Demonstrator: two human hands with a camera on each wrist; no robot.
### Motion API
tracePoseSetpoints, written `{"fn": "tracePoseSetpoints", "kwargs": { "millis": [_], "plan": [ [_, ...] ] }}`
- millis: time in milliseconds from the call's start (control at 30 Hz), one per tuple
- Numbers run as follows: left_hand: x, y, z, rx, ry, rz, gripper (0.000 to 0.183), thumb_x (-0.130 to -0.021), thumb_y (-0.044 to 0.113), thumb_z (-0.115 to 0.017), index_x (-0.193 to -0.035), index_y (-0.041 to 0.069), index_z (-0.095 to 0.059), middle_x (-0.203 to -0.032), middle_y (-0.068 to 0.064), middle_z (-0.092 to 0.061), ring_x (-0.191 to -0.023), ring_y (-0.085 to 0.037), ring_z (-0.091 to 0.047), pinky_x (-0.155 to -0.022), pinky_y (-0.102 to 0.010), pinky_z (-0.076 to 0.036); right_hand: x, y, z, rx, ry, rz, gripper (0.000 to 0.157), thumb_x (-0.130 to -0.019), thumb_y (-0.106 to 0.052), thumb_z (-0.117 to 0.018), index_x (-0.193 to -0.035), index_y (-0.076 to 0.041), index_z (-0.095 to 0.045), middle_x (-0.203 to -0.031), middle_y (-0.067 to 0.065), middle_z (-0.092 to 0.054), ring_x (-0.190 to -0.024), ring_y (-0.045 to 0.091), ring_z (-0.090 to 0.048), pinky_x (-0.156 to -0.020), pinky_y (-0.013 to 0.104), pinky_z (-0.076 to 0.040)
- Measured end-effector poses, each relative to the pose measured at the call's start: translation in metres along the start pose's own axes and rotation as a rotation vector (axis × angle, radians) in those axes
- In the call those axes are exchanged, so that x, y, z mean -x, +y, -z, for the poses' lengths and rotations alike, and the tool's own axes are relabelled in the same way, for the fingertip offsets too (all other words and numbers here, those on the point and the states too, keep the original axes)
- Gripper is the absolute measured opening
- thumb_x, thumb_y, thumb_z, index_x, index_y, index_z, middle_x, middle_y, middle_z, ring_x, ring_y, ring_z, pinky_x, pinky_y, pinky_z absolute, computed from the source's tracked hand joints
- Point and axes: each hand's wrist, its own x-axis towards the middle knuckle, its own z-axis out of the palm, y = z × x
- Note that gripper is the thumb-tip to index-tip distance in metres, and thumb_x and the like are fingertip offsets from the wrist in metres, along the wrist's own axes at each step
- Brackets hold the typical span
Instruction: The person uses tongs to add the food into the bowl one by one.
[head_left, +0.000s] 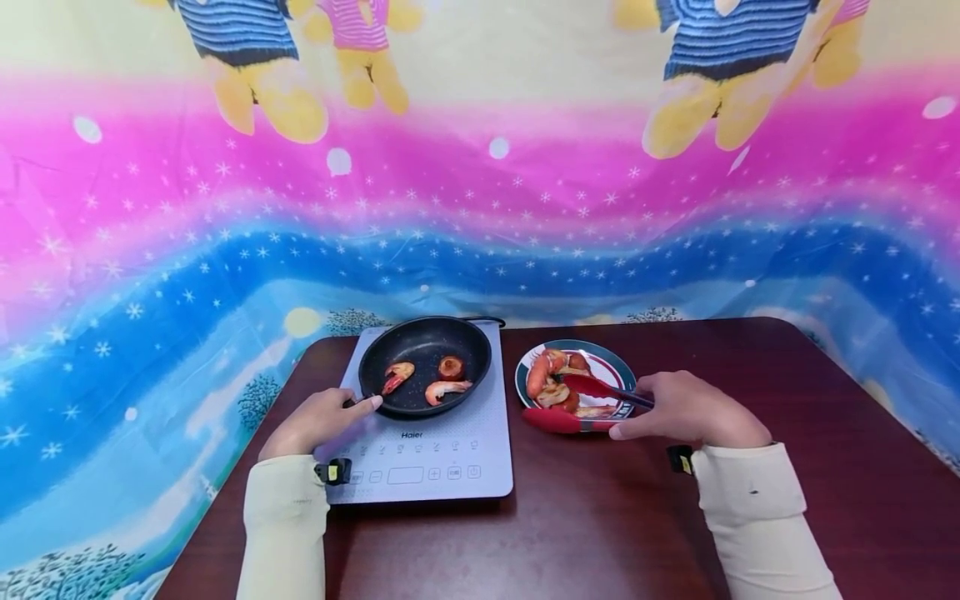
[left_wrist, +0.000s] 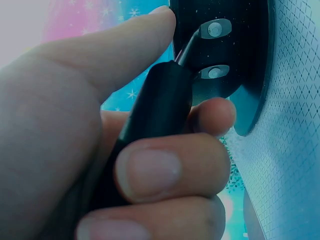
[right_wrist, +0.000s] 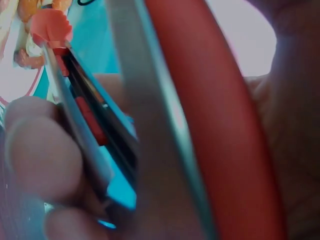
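My left hand [head_left: 324, 419] grips the black handle [left_wrist: 160, 107] of a frying pan [head_left: 427, 333], which rests on a white induction cooktop [head_left: 420, 467]. Inside the pan lie two shrimp, one to the left [head_left: 398, 377] and one near the front [head_left: 447, 392], with a round browned piece [head_left: 452, 367] behind the front one. In my right hand [head_left: 690, 408] are red-tipped tongs [head_left: 558, 419], their arms spread apart over the plate [head_left: 621, 367]. Sausage pieces [head_left: 537, 375] and shrimp are heaped there, partly hidden by the tongs. The right wrist view shows the tongs' red grip [right_wrist: 215, 115] close up against the palm.
The cooktop and plate stand side by side on a dark wooden table [head_left: 600, 517]. A black cord [head_left: 487, 320] runs behind the pan. A patterned cloth [head_left: 480, 200] hangs right behind the table's far edge.
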Motion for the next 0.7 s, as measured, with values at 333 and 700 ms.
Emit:
{"fn": "tracePoseSetpoints", "kwargs": {
  "millis": [333, 700],
  "plan": [
    [0.000, 0.000, 0.000, 0.001, 0.005, -0.004, 0.055, -0.093, 0.058, -0.052, -0.097, 0.005, -0.064, -0.072, -0.007, -0.053, -0.071, -0.021, -0.052, -0.063, -0.035, -0.041, -0.010, -0.006, -0.009, 0.053, 0.028, 0.022, 0.081, -0.066, -0.059, -0.080, -0.117, 0.001, -0.064, -0.099, 0.008, -0.066, -0.084, 0.020, -0.055, -0.064, 0.035, -0.048],
    [0.000, 0.000, 0.000, -0.002, 0.003, 0.005, 0.057, -0.092, 0.058, -0.052, -0.103, 0.004, -0.065, -0.080, -0.008, -0.059, -0.075, -0.022, -0.054, -0.065, -0.037, -0.043, -0.014, 0.001, -0.006, 0.132, 0.079, -0.003, 0.064, -0.068, -0.052, -0.082, -0.111, -0.005, -0.071, -0.093, 0.005, -0.067, -0.081, 0.021, -0.054, -0.062, 0.039, -0.047]
  ]
}}
